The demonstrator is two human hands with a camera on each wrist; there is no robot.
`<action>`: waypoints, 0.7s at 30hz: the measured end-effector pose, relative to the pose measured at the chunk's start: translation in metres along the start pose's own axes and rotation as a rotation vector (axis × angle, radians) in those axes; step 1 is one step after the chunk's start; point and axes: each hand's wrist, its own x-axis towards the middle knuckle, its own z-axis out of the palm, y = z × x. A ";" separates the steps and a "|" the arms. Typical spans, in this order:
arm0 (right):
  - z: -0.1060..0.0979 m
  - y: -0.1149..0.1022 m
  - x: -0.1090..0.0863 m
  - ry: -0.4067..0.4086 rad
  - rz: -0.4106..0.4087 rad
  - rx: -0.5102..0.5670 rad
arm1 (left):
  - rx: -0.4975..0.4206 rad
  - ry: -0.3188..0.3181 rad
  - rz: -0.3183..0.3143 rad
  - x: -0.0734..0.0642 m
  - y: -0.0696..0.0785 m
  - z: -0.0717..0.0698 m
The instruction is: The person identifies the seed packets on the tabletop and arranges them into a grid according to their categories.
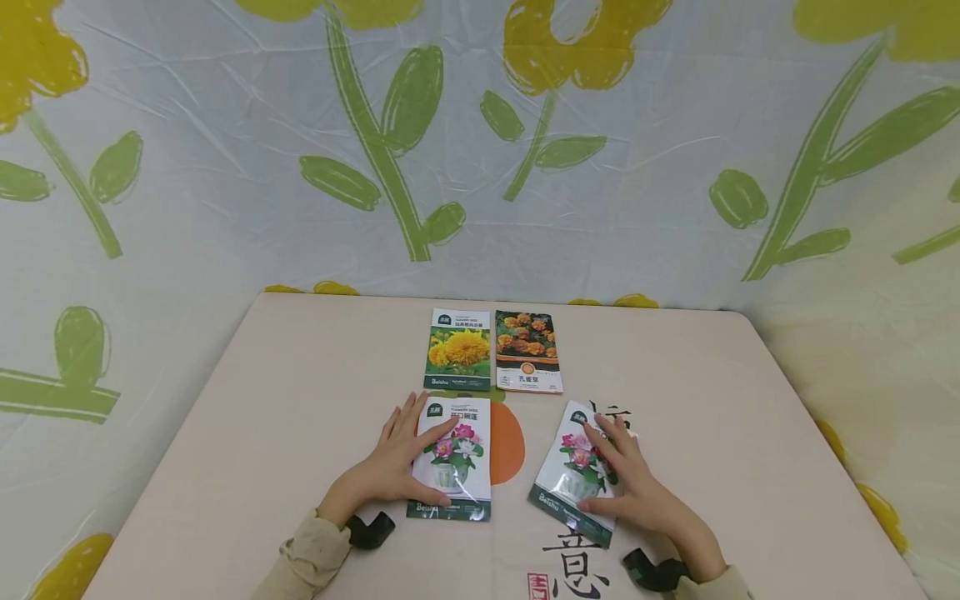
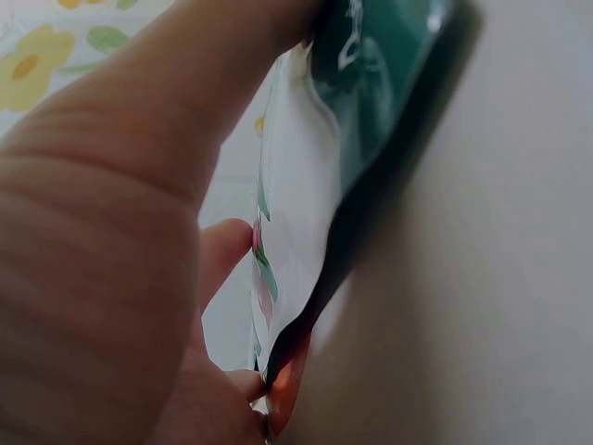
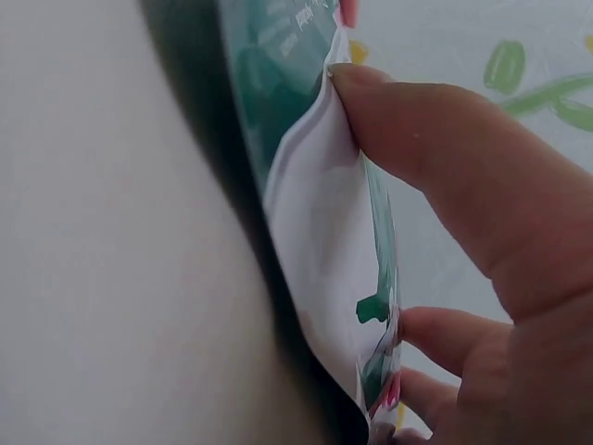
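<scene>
Two matching seed packets with pink and white flowers in a pot lie near the table's middle. My left hand rests on the left seed packet, its fingers spread along the left side and the thumb near the bottom. That packet lies almost straight. On the tilted right seed packet, my right hand touches the face with spread fingers and thumb. In the right wrist view, the thumb presses on the bulging packet. The left wrist view shows the other packet edge-on beside the fingers.
Behind these lie a yellow-flower seed packet and an orange-flower seed packet, side by side. The pale table carries a printed orange shape and black characters. A flower-patterned cloth hangs beyond the table.
</scene>
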 end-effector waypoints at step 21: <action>-0.002 0.003 0.010 -0.119 0.016 0.036 | -0.006 0.009 0.038 -0.001 0.002 -0.002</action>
